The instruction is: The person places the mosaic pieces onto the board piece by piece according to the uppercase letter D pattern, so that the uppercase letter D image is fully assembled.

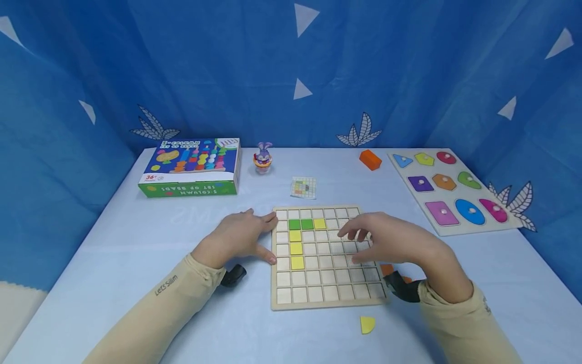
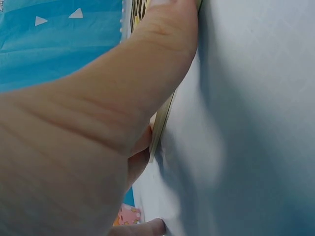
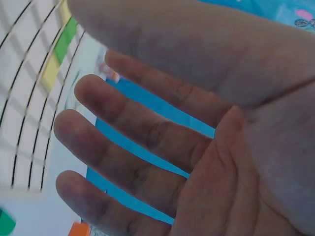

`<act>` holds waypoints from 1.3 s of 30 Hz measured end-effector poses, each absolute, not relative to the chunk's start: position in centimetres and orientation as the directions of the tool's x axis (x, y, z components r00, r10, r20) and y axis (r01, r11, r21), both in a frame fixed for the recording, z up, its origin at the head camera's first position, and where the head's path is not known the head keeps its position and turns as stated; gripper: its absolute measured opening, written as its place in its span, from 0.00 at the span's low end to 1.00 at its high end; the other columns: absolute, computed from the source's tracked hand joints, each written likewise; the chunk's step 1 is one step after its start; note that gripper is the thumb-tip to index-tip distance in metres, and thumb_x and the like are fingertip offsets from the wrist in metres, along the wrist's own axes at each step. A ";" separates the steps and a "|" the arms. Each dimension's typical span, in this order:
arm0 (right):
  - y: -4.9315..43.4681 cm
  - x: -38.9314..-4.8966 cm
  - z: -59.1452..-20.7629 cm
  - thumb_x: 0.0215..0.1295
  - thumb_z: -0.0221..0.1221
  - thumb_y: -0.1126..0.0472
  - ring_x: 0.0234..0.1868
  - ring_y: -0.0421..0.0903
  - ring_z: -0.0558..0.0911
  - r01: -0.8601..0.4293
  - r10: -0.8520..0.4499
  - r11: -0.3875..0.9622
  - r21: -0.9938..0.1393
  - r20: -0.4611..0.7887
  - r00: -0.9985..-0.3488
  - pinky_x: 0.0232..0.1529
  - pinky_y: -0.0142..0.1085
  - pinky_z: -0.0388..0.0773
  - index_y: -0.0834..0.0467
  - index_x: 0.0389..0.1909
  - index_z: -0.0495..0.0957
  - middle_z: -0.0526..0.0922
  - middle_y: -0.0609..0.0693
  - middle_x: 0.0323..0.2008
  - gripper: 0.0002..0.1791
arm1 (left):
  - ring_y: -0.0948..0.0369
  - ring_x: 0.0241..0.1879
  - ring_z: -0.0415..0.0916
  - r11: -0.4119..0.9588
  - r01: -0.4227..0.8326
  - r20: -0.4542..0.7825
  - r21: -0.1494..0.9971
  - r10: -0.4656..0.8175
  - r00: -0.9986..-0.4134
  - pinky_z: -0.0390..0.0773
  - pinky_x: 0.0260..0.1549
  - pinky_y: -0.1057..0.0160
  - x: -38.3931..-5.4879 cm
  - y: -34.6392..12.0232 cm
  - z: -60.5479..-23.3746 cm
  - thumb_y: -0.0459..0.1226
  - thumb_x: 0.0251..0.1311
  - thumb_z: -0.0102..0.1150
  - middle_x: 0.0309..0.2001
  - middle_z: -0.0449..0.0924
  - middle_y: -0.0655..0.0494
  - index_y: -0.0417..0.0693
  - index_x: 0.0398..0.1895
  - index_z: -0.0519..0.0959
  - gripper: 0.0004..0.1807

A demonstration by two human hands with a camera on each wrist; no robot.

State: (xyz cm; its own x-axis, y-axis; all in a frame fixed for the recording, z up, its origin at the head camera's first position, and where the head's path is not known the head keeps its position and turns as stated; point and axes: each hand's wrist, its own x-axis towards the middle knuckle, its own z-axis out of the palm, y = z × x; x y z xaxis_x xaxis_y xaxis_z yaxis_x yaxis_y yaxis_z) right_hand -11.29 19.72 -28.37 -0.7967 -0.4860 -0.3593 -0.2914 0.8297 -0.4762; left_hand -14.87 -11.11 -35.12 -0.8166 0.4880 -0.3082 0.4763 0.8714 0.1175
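A wooden grid board point(image 1: 318, 306) lies flat on the table, with two green square tiles point(image 1: 301, 224) and a yellow square tile point(image 1: 320, 224) in one row. Several more yellow tiles point(image 1: 296, 248) run down a column below them. My left hand point(image 1: 241, 235) rests at the board's left edge, thumb and fingers spread and touching its rim; in the left wrist view the thumb point(image 2: 162, 44) covers part of that edge. Over the board's right side hovers my right hand point(image 1: 393, 237), fingers loosely bent and apart. Nothing lies between its fingers point(image 3: 113, 132) in the right wrist view.
A small pattern card point(image 1: 303, 187) lies beyond the board. Farther back are a bead-set box point(image 1: 191, 169), a purple rabbit figure point(image 1: 262, 157) and an orange block point(image 1: 370, 160). A shape puzzle point(image 1: 434, 202) lies right. A yellow quarter-round piece point(image 1: 367, 324) sits in front; orange pieces point(image 1: 387, 269) are partly hidden.
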 end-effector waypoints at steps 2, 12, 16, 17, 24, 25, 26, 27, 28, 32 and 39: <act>20.5 -11.1 -28.3 0.55 0.76 0.58 0.50 0.50 0.79 -0.269 -0.463 0.846 -0.460 -0.382 -0.800 0.45 0.40 0.83 0.53 0.57 0.82 0.83 0.45 0.46 0.27 | 0.35 0.72 0.56 0.873 0.472 -0.311 0.121 0.485 -0.817 0.63 0.65 0.36 -14.9 -11.0 -35.1 0.72 0.39 0.67 0.77 0.57 0.61 0.59 0.78 0.62 0.60; 24.7 -10.1 -29.5 0.48 0.78 0.61 0.48 0.49 0.78 -0.144 -0.356 0.899 -0.414 -0.501 -0.789 0.38 0.40 0.84 0.53 0.52 0.83 0.81 0.46 0.45 0.27 | 0.34 0.71 0.56 0.872 0.473 -0.315 0.124 0.487 -0.815 0.63 0.65 0.36 -14.8 -11.1 -34.9 0.72 0.39 0.67 0.77 0.57 0.61 0.58 0.78 0.63 0.60; 26.0 -9.9 -30.3 0.49 0.78 0.63 0.47 0.50 0.77 -0.091 -0.323 0.905 -0.416 -0.529 -0.785 0.37 0.40 0.85 0.53 0.50 0.83 0.81 0.47 0.43 0.25 | 0.34 0.71 0.56 0.874 0.471 -0.315 0.119 0.483 -0.817 0.63 0.65 0.36 -14.8 -11.1 -34.9 0.72 0.39 0.67 0.77 0.57 0.61 0.58 0.78 0.62 0.60; 26.2 -9.8 -30.6 0.49 0.77 0.64 0.47 0.50 0.77 -0.088 -0.321 0.904 -0.419 -0.528 -0.786 0.38 0.40 0.84 0.52 0.49 0.84 0.81 0.46 0.43 0.24 | 0.34 0.71 0.56 0.874 0.471 -0.316 0.118 0.483 -0.817 0.63 0.65 0.36 -14.8 -11.1 -34.9 0.72 0.39 0.67 0.77 0.57 0.61 0.58 0.78 0.62 0.60; 27.2 -9.4 -32.4 0.56 0.73 0.62 0.43 0.47 0.77 -0.137 -0.370 0.880 -0.455 -0.476 -0.798 0.42 0.40 0.83 0.50 0.45 0.85 0.82 0.43 0.40 0.15 | 0.34 0.71 0.56 0.873 0.472 -0.316 0.121 0.485 -0.816 0.63 0.65 0.36 -14.8 -11.0 -35.0 0.72 0.40 0.67 0.77 0.57 0.60 0.58 0.78 0.63 0.60; 27.2 -9.4 -32.6 0.57 0.73 0.61 0.43 0.46 0.77 -0.147 -0.375 0.878 -0.455 -0.465 -0.802 0.43 0.40 0.83 0.50 0.44 0.85 0.81 0.43 0.40 0.14 | 0.34 0.71 0.56 0.873 0.472 -0.315 0.125 0.486 -0.815 0.63 0.65 0.36 -14.8 -11.0 -34.9 0.72 0.40 0.67 0.77 0.57 0.60 0.58 0.78 0.63 0.60; 27.3 -9.4 -32.8 0.58 0.73 0.61 0.42 0.46 0.77 -0.158 -0.381 0.877 -0.454 -0.455 -0.805 0.43 0.40 0.82 0.50 0.44 0.85 0.81 0.42 0.39 0.13 | 0.34 0.71 0.56 0.873 0.471 -0.315 0.128 0.486 -0.815 0.63 0.65 0.36 -14.8 -11.0 -34.9 0.72 0.39 0.67 0.77 0.57 0.60 0.58 0.78 0.63 0.60; 27.3 -9.3 -32.9 0.58 0.72 0.61 0.42 0.46 0.77 -0.166 -0.384 0.876 -0.452 -0.447 -0.808 0.43 0.41 0.82 0.50 0.44 0.85 0.81 0.42 0.39 0.13 | 0.34 0.71 0.56 0.873 0.470 -0.314 0.131 0.486 -0.816 0.63 0.65 0.36 -14.8 -11.0 -34.9 0.72 0.39 0.67 0.77 0.57 0.61 0.58 0.78 0.63 0.60; 27.3 -9.4 -33.1 0.58 0.73 0.60 0.41 0.45 0.77 -0.168 -0.379 0.879 -0.447 -0.440 -0.814 0.43 0.41 0.82 0.50 0.44 0.85 0.81 0.42 0.39 0.12 | 0.34 0.71 0.56 0.873 0.469 -0.312 0.135 0.487 -0.816 0.63 0.65 0.36 -14.8 -11.0 -34.8 0.71 0.39 0.67 0.77 0.57 0.60 0.58 0.78 0.63 0.60; 27.4 -9.4 -33.5 0.58 0.73 0.59 0.39 0.45 0.76 -0.161 -0.363 0.882 -0.442 -0.423 -0.830 0.42 0.40 0.81 0.50 0.42 0.85 0.80 0.42 0.37 0.11 | 0.34 0.72 0.56 0.874 0.467 -0.313 0.135 0.485 -0.816 0.62 0.65 0.36 -14.7 -11.0 -34.8 0.71 0.40 0.67 0.77 0.57 0.61 0.58 0.78 0.63 0.60; 27.3 -9.3 -33.8 0.58 0.73 0.61 0.38 0.45 0.76 -0.134 -0.347 0.877 -0.461 -0.416 -0.841 0.39 0.37 0.81 0.51 0.38 0.84 0.79 0.43 0.35 0.09 | 0.35 0.72 0.56 0.874 0.468 -0.317 0.132 0.485 -0.815 0.63 0.65 0.36 -14.7 -10.9 -34.8 0.71 0.40 0.67 0.77 0.57 0.61 0.59 0.78 0.63 0.59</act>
State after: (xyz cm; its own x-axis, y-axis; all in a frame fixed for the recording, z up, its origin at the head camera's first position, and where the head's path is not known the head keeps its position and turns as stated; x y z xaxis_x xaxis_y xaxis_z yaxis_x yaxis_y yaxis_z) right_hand -9.31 27.31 -33.79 -0.8408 -0.3468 -0.4157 -0.1341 0.8774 -0.4607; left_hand -14.69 -10.95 -34.79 -0.8152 0.4849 -0.3169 0.4684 0.8736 0.1317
